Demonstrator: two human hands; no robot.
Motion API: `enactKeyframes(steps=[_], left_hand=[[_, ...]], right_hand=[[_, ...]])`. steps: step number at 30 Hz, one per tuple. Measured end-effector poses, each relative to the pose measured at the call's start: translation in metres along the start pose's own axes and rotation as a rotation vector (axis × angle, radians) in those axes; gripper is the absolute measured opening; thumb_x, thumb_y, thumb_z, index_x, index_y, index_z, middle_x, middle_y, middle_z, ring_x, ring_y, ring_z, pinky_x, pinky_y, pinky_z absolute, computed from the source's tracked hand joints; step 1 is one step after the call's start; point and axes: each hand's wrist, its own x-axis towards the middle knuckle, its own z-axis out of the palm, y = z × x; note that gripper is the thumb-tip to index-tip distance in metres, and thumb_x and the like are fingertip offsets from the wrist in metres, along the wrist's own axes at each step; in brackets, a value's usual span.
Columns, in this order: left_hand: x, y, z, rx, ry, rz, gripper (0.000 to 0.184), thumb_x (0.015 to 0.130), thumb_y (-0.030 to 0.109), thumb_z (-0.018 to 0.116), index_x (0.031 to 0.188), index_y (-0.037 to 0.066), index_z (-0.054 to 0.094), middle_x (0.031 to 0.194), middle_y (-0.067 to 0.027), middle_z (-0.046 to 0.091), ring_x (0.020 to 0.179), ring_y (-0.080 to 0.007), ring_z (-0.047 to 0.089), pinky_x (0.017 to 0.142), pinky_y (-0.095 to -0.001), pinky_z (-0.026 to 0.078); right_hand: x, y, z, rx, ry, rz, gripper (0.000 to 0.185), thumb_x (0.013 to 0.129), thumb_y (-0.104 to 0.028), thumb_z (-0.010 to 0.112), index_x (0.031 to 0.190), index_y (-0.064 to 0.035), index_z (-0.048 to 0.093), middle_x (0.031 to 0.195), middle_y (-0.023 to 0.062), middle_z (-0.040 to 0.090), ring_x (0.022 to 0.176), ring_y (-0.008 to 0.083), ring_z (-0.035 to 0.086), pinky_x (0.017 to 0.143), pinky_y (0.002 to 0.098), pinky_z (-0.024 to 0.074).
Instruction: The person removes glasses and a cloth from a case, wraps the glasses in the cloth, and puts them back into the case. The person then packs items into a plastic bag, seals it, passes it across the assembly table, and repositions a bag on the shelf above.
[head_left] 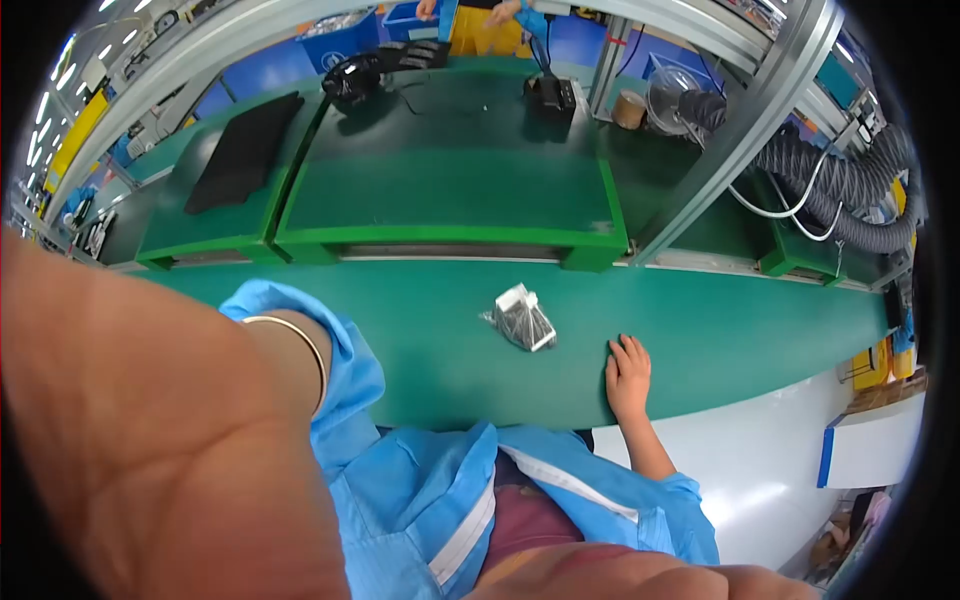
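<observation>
a green table (440,380) before you, a bagged part lying on it
the small part in clear plastic (524,318) is your landmark: your right hand (628,378) rests flat to the right of it, not touching, its fingers extended and holding nothing visible; your left hand (150,430) looms large to the left of it, close to the camera, and you cannot tell how its fingers stand.
</observation>
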Motion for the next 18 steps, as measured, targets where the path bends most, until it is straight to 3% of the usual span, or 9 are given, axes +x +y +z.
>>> enactKeyframes(steps=[4, 6, 7, 8, 9, 10, 12, 13, 18], left_hand=[[-0.012, 0.001, -0.007, 0.176, 0.080, -0.006, 0.043, 0.088, 0.016, 0.049, 0.127, 0.002, 0.042, 0.121, -0.0215, 0.051, 0.106, -0.0313, 0.055, 0.096, -0.0520, 0.040], [-0.042, 0.008, -0.016, 0.374, 0.022, -0.193, 0.041, 0.088, 0.014, 0.049, 0.127, 0.002, 0.043, 0.121, -0.0218, 0.051, 0.107, -0.0317, 0.054, 0.095, -0.0519, 0.040], [-0.067, 0.017, -0.041, 0.566, -0.185, -0.340, 0.038, 0.086, 0.008, 0.048, 0.123, 0.001, 0.046, 0.114, -0.0212, 0.055, 0.101, -0.0305, 0.056, 0.091, -0.0483, 0.045], [-0.086, 0.021, -0.017, 0.455, -0.271, -0.616, 0.033, 0.080, -0.003, 0.049, 0.112, 0.000, 0.055, 0.101, -0.0177, 0.059, 0.092, -0.0268, 0.058, 0.083, -0.0399, 0.048], [-0.110, 0.030, -0.009, 0.535, -0.436, -0.904, 0.028, 0.078, -0.005, 0.055, 0.106, 0.001, 0.060, 0.101, -0.0134, 0.061, 0.091, -0.0227, 0.059, 0.081, -0.0355, 0.049], [-0.141, 0.031, -0.007, 0.541, -0.626, -1.069, 0.029, 0.077, -0.003, 0.062, 0.106, 0.003, 0.063, 0.105, -0.0122, 0.062, 0.096, -0.0239, 0.059, 0.084, -0.0338, 0.048], [-0.207, 0.033, -0.011, 0.373, -1.118, -1.079, 0.045, 0.082, 0.009, 0.065, 0.125, 0.004, 0.052, 0.126, -0.0179, 0.053, 0.116, -0.0330, 0.050, 0.097, -0.0411, 0.040], [-0.233, 0.042, -0.014, 0.352, -1.260, -1.079, 0.051, 0.083, 0.012, 0.064, 0.130, 0.004, 0.047, 0.134, -0.0190, 0.046, 0.123, -0.0323, 0.046, 0.101, -0.0409, 0.037], [-0.293, 0.060, -0.030, 0.198, -0.900, -1.562, 0.055, 0.084, 0.016, 0.065, 0.133, 0.004, 0.045, 0.136, -0.0166, 0.047, 0.127, -0.0276, 0.044, 0.106, -0.0382, 0.034]], right_hand=[[0.000, 0.002, 0.001, 0.018, -0.005, 0.009, 0.026, 0.081, -0.008, 0.057, 0.107, -0.0041, 0.063, 0.119, 0.0160, 0.057, 0.115, 0.0357, 0.050, 0.099, 0.0484, 0.0361], [0.002, 0.001, -0.003, 0.026, -0.011, 0.038, 0.027, 0.081, -0.008, 0.058, 0.107, -0.0050, 0.063, 0.119, 0.0158, 0.057, 0.115, 0.0351, 0.050, 0.099, 0.0484, 0.0362], [0.001, -0.001, -0.005, 0.029, 0.005, 0.046, 0.027, 0.081, -0.008, 0.058, 0.107, -0.0061, 0.063, 0.118, 0.0155, 0.057, 0.115, 0.0344, 0.050, 0.100, 0.0481, 0.0363], [-0.003, -0.001, -0.005, 0.030, 0.010, 0.059, 0.027, 0.081, -0.008, 0.058, 0.107, -0.0061, 0.063, 0.118, 0.0153, 0.057, 0.115, 0.0343, 0.049, 0.100, 0.0481, 0.0363], [-0.003, 0.000, -0.004, 0.035, 0.016, 0.057, 0.026, 0.081, -0.009, 0.058, 0.107, -0.0061, 0.063, 0.118, 0.0152, 0.057, 0.115, 0.0343, 0.049, 0.100, 0.0481, 0.0363], [-0.001, 0.001, -0.003, 0.041, 0.020, 0.044, 0.026, 0.081, -0.009, 0.058, 0.107, -0.0061, 0.063, 0.118, 0.0150, 0.057, 0.115, 0.0342, 0.049, 0.100, 0.0481, 0.0363], [-0.001, 0.002, -0.002, 0.030, 0.031, 0.040, 0.026, 0.081, -0.009, 0.059, 0.106, -0.0063, 0.063, 0.118, 0.0150, 0.057, 0.115, 0.0342, 0.050, 0.100, 0.0483, 0.0362], [-0.001, 0.002, -0.002, 0.031, 0.033, 0.037, 0.026, 0.081, -0.009, 0.059, 0.106, -0.0063, 0.063, 0.118, 0.0153, 0.057, 0.115, 0.0345, 0.050, 0.100, 0.0483, 0.0363], [-0.001, 0.007, 0.005, 0.000, -0.012, 0.044, 0.025, 0.082, -0.008, 0.057, 0.106, -0.0059, 0.063, 0.118, 0.0175, 0.057, 0.113, 0.0370, 0.050, 0.099, 0.0477, 0.0373]])
